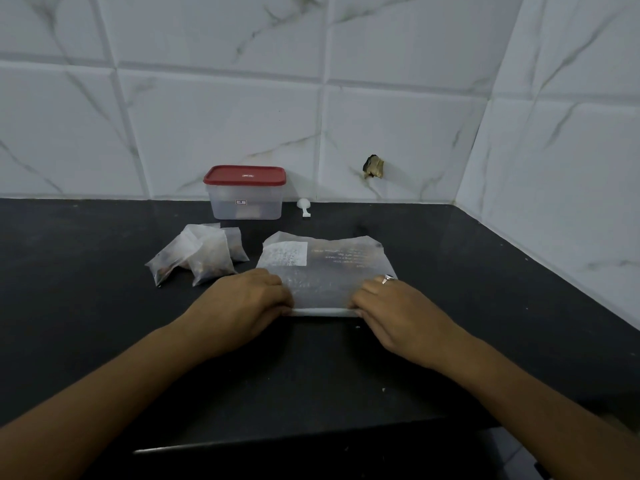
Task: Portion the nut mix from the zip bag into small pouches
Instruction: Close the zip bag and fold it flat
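Zip bag: frosted zip bag [325, 271] lies flat mid-tabletop, printed panel up
Hands: left hand [242, 303] and right hand [391, 313] pinch its near sealed edge, one at each corner
Pouches: filled translucent pouches [199, 258] heaped just left
Tabletop: matte black tabletop [346, 375], open toward the front edge
Behind: red-lidded clear box [245, 192] against marbled white wall tiles [221, 126]

The zip bag [325, 275] lay between both hands, pouches [199, 256] beyond the left hand [239, 306], a container [245, 194] farther behind.
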A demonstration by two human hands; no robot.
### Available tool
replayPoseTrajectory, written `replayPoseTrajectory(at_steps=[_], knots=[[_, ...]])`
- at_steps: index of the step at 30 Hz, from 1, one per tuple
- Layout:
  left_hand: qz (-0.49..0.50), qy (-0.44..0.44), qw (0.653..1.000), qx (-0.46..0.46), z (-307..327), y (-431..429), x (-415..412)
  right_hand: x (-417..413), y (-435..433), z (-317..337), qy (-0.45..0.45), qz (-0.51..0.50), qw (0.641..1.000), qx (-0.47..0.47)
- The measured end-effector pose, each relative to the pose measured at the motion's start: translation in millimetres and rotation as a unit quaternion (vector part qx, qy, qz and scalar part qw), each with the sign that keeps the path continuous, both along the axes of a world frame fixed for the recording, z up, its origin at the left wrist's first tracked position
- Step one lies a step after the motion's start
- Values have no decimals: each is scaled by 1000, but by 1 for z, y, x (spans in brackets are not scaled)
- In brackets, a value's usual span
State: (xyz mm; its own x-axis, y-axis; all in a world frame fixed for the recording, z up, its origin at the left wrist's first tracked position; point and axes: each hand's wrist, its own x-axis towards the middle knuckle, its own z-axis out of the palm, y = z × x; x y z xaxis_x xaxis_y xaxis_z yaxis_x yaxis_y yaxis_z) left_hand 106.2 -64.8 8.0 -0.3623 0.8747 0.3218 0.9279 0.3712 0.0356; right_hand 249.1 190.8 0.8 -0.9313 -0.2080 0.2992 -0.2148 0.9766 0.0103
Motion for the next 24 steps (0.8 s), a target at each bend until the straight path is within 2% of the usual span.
replayPoseTrajectory(at_steps=[4, 15, 20, 24], knots=[[6, -40, 999, 13, 1, 1, 0, 2, -1, 6, -11, 1, 999, -41], [-11, 49, 998, -25, -2, 0, -3, -4, 3, 1, 4, 17, 1000, -7], [19, -4, 1000, -9, 3, 7, -1, -8, -2, 7, 16, 17, 1000, -9], [12, 6, 1000, -13, 2, 8, -1, -10, 2, 2, 21, 20, 1000, 3]])
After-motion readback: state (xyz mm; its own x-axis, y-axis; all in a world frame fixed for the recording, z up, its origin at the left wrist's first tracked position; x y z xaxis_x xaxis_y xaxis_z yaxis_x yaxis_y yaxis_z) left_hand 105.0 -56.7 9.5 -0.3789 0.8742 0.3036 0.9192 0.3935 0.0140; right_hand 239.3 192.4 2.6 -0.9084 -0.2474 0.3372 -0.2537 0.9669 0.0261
